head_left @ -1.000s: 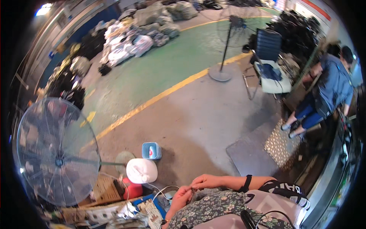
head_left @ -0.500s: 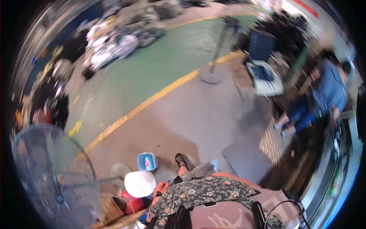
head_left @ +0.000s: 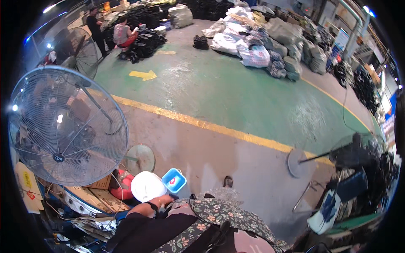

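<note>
My left hand [head_left: 163,200], with a dark band at the wrist, is low in front of me by my floral apron [head_left: 236,217]. Its fingers look curled, and a small dark thing I cannot make out shows at their tips. Just beyond the hand is a round white lid or stool top [head_left: 147,187]. Beside that stands a blue square bucket [head_left: 174,180] with a red and white thing inside. Crumpled clear plastic [head_left: 225,195] shows past the apron, near my shoe [head_left: 228,181]. My right hand is out of view.
A large caged fan [head_left: 67,126] stands at the left, above cardboard and a red bundle [head_left: 122,184]. Another fan's round base [head_left: 295,163] and a white chair [head_left: 324,213] are at the right. Stuffed sacks [head_left: 253,52] lie far off; two people are at the far left.
My view has swung left, so the sacks now lie ahead and the person at the right has left the picture. My left hand is now closer to the white round top.
</note>
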The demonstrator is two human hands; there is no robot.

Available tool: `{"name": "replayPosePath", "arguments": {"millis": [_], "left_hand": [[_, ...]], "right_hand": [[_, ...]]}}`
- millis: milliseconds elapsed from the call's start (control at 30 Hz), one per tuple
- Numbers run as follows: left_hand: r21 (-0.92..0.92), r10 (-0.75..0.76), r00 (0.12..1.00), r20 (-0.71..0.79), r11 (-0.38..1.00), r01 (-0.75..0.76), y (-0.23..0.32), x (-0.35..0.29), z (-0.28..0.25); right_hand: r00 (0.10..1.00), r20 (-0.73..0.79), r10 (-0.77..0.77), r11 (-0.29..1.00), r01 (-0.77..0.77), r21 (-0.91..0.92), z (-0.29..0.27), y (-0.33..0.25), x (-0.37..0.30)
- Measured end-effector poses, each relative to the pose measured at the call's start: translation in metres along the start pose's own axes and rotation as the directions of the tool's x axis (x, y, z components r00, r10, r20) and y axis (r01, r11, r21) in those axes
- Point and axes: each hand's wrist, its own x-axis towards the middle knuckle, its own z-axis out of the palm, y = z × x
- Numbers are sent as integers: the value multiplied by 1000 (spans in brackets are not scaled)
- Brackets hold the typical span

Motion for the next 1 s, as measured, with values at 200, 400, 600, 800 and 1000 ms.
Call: {"name": "replayPosePath", "arguments": {"millis": [200, 400, 600, 800, 1000], "left_hand": [[-218, 12, 971, -240, 974, -67, 6, 39, 27], [-446, -82, 866, -494, 879, -171, 139, 111, 43], [-584, -212, 726, -654, 752, -306, 166, 111, -4], [-399, -180, 686, -705, 900, -174, 170, 159, -75], [-213, -101, 754, -649, 976, -53, 95, 187, -241]], "right_hand": [[998, 67, -16, 1000, 18, -25, -160, 13, 81], [980, 199, -16, 999, 24, -41, -279, -3, 177], [954, 295, 43, 999, -32, -44, -356, -9, 261], [938, 332, 96, 993, -65, -103, -438, -29, 391], [941, 294, 166, 984, -137, -118, -482, -78, 518]]}}
